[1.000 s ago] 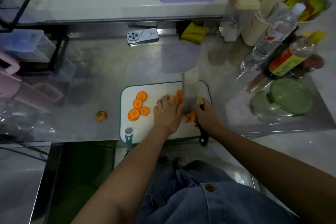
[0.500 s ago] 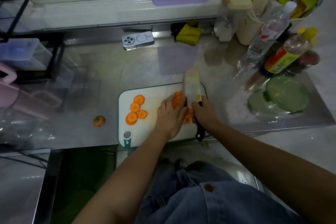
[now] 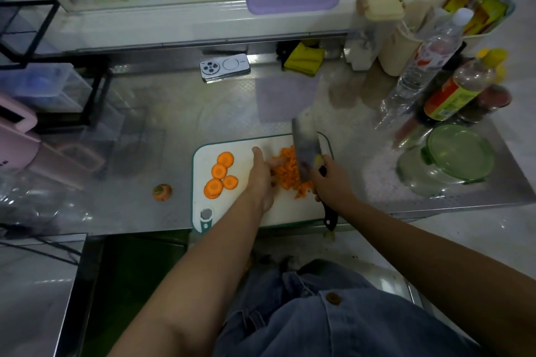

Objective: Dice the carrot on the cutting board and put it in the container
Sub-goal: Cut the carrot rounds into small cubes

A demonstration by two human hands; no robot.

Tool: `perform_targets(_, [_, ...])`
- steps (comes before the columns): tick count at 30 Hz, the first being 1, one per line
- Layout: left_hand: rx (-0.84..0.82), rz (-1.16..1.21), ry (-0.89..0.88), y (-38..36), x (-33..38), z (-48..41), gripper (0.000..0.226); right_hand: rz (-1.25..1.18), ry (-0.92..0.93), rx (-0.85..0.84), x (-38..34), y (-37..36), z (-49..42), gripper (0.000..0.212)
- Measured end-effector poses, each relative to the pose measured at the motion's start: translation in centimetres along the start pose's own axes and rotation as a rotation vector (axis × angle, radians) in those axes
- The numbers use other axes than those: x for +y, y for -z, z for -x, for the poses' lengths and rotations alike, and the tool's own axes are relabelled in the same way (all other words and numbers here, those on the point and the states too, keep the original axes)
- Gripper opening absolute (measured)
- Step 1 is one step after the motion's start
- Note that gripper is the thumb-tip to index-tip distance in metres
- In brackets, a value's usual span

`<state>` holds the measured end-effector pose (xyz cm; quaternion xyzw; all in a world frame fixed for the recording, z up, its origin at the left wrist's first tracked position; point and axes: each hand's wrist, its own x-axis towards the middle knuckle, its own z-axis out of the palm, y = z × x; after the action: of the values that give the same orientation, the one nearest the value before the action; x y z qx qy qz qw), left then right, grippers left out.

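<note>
Gripping cleaver [image 3: 306, 151], right hand [image 3: 333, 182]; left hand [image 3: 261, 180] outstretched against diced carrot [image 3: 287, 174]; lidded container [image 3: 452, 156] right of board [image 3: 293, 211].

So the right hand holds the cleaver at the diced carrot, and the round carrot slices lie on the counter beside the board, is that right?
Not quite: the head view shows the round carrot slices lying on the cutting board itself, on its left part. The right hand does hold the cleaver at the diced carrot.

No writing can be read; the bottle labels [image 3: 445, 100] are too blurred.
</note>
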<state>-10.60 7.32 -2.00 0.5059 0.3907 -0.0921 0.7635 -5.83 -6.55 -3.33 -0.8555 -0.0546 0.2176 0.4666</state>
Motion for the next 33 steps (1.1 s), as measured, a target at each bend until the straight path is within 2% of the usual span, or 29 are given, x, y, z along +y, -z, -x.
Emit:
perform_targets(2, [0.043, -0.047, -0.056, 0.2, -0.1, 0.0, 0.058, 0.042, 0.001, 0.033, 0.3, 0.3, 0.0, 0.014])
perform_targets(4, [0.108, -0.09, -0.132, 0.5, -0.3, -0.3, 0.035, 0.121, 0.084, 0.062, 0.6, 0.5, 0.0, 0.016])
perform_targets(7, [0.218, -0.113, -0.192, 0.8, -0.7, -0.8, 0.021, 0.285, 0.204, 0.061, 0.6, 0.3, 0.2, 0.017])
perform_targets(9, [0.278, -0.17, -0.226, 1.1, -0.7, -1.1, 0.026, 0.333, 0.27, 0.049, 0.3, -0.2, 0.3, 0.016])
perform_targets(11, [0.328, -0.336, -0.263, 1.5, -0.8, -1.2, 0.033, 0.307, 0.303, 0.007, -0.3, -0.9, 0.6, 0.015])
perform_targets(15, [0.465, -0.823, -0.34, 4.0, -1.5, -0.8, 0.018, 0.287, 0.267, -0.126, -0.4, -2.6, 0.9, 0.016])
perform_targets(20, [0.642, -1.148, -0.338, 8.8, -2.7, -0.4, 0.034, 0.394, 0.241, -0.214, 0.1, -5.1, 1.1, 0.016])
perform_targets(23, [0.701, -1.188, -0.324, 11.0, -2.9, -1.0, 0.036, 0.516, 0.248, -0.211, 0.0, -6.1, 1.1, 0.015])
perform_targets(27, [0.698, -1.213, -0.286, 12.1, -2.9, -1.9, 0.033, 0.661, 0.277, -0.254, -0.5, -6.8, 1.0, 0.017])
perform_targets(33, [0.697, -1.2, -0.324, 12.9, -3.1, -2.9, 0.031, 0.692, 0.235, -0.256, -1.3, -7.2, 0.1, 0.023])
